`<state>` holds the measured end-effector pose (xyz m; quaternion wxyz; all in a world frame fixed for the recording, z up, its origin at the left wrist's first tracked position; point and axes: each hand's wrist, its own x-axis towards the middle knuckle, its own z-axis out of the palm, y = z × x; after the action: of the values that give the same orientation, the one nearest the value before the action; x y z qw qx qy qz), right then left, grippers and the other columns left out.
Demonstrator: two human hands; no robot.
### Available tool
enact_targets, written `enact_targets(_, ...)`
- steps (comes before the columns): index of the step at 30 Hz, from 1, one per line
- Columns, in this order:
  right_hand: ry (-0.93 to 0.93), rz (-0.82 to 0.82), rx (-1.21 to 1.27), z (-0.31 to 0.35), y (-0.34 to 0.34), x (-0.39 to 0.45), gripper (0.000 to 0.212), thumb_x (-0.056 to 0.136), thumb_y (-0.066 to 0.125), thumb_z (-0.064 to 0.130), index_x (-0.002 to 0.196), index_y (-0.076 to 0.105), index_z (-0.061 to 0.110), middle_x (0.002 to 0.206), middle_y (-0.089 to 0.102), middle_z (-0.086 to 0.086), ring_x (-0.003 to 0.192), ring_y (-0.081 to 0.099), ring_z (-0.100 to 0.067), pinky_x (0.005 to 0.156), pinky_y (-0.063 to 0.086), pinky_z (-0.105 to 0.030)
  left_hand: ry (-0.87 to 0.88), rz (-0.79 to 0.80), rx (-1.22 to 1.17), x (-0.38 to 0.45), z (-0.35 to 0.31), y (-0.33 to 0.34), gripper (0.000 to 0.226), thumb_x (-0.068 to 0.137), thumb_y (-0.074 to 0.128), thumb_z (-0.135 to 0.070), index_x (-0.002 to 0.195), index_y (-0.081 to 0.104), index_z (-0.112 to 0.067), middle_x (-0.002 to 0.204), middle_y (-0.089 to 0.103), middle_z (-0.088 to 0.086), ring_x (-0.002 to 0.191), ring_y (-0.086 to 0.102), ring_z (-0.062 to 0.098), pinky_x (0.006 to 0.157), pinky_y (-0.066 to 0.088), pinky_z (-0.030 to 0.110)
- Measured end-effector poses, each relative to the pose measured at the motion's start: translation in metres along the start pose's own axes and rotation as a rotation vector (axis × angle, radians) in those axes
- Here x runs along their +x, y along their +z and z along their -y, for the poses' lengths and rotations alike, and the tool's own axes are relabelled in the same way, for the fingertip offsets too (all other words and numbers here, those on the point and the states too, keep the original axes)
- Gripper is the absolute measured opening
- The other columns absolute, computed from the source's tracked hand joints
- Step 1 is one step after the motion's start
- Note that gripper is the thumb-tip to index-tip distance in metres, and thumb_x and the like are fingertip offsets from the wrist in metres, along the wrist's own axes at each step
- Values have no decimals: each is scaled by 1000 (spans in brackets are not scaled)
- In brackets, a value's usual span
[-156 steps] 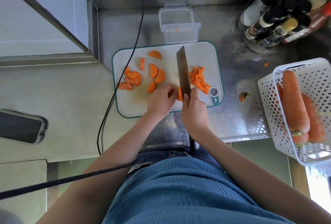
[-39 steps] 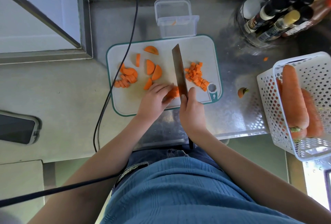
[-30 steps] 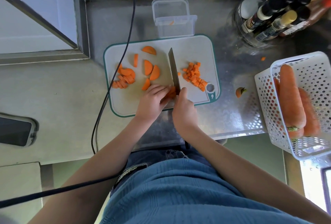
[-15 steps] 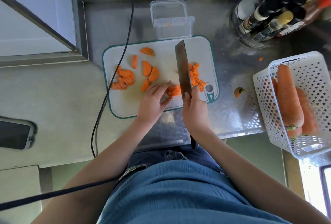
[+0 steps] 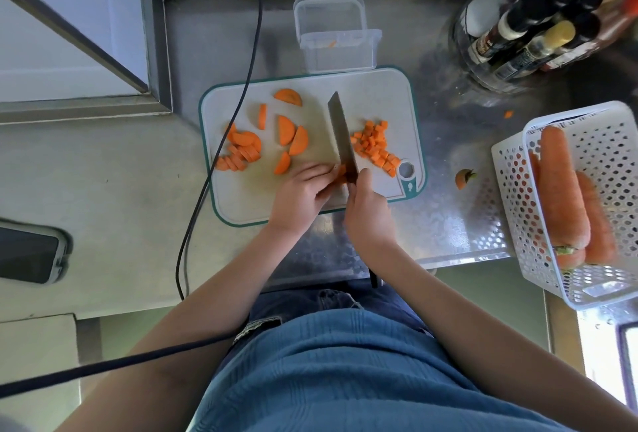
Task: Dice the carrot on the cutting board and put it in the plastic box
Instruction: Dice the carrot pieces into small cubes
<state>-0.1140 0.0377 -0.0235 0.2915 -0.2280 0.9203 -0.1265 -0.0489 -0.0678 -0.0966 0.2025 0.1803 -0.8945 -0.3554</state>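
Compared with half a second ago, the knife (image 5: 341, 136) stands narrower, edge down on the carrot piece (image 5: 340, 171) at the near middle of the cutting board (image 5: 376, 93). Reaching in from the lower right, the right hand (image 5: 369, 212) is wrapped round the knife's handle, its forefinger lying up against the blade's heel. Coming in from the lower left, the left hand (image 5: 302, 195) holds that piece down with bent fingertips, just left of the blade. Diced cubes (image 5: 374, 145) lie right of the knife, half-round slices (image 5: 291, 136) left of it. Beyond the board's far edge stands the plastic box (image 5: 340, 52), open, with one orange scrap inside.
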Motion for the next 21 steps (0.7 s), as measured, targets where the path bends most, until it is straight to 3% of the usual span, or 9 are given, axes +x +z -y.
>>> enact_targets(3, 16, 31, -112, 3, 6, 2, 24, 98, 37, 5, 121, 30, 8, 70, 44, -4, 71, 64, -32, 54, 48, -35, 8, 9, 5, -1, 2, 1, 33, 75, 73, -3, 108, 69, -5, 101, 71, 5, 98, 59, 20, 88, 47, 28)
enact_targets(7, 17, 29, 10, 1, -4, 2, 10, 102, 33, 16, 110, 34, 9, 72, 52, -10, 71, 62, -36, 55, 49, -39, -11, -29, 8, -2, 0, 1, 30, 76, 73, -5, 105, 70, -5, 100, 71, 5, 97, 61, 21, 86, 49, 29)
enact_targets(11, 20, -39, 110, -11, -16, -3, 16, 101, 31, 13, 116, 33, 6, 75, 60, -21, 65, 57, -39, 55, 48, -45, -8, -59, -8, -1, -8, -4, 30, 82, 63, -16, 107, 68, 0, 99, 70, 10, 98, 57, 17, 87, 48, 25)
enact_targets(17, -37, -70, 182, -8, -20, -11, 15, 102, 31, 16, 112, 34, 6, 70, 57, -19, 60, 53, -37, 50, 36, -36, -62, -49, -35, -7, -7, -8, 36, 82, 59, -19, 111, 66, 1, 104, 68, 13, 100, 55, 17, 89, 47, 28)
enact_targets(21, -74, -42, 208, 0, -16, -11, 11, 103, 29, 21, 109, 30, 11, 72, 59, -21, 61, 54, -38, 52, 41, -39, -72, -37, -24, -2, -7, -8, 30, 83, 65, -19, 107, 68, -1, 99, 69, 9, 96, 60, 19, 86, 48, 25)
